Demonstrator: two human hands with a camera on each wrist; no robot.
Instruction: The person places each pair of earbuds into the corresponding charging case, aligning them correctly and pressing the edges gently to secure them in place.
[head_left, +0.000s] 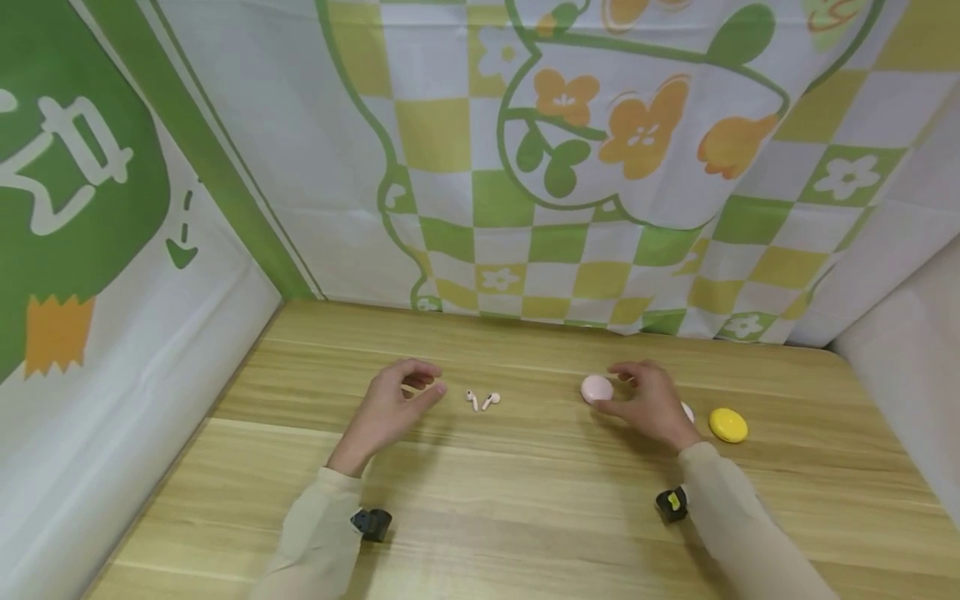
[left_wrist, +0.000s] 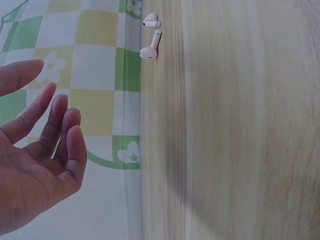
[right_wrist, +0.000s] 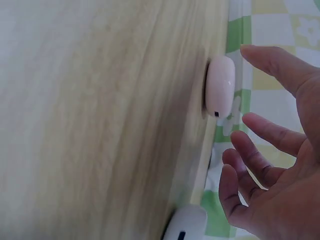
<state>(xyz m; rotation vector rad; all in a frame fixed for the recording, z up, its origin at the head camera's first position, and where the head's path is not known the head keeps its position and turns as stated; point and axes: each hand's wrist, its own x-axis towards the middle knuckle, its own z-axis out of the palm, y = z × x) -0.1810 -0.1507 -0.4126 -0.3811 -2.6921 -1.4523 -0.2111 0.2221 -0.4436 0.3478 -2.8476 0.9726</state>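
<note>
A pair of pale pink wireless earbuds (head_left: pixel 491 401) lies on the wooden table, left of its middle. My left hand (head_left: pixel 393 408) hovers just left of them, its fingers loosely bent and holding nothing; in the left wrist view the earbuds (left_wrist: pixel 150 52) lie beyond its fingertips. Farther right, my right hand (head_left: pixel 651 407) spreads its thumb and fingers around the side of a round pink case (head_left: pixel 597 389). The right wrist view shows a gap between that hand and the pink case (right_wrist: pixel 220 86), which has a small dark slot on its edge.
A white case (head_left: pixel 687 412) is mostly hidden behind my right wrist. To its right lies a round yellow case (head_left: pixel 728 425). A checkered, flower-printed cloth (head_left: pixel 510 200) hangs along the table's back edge, and a printed white-and-green sheet (head_left: pixel 195 333) borders the left side.
</note>
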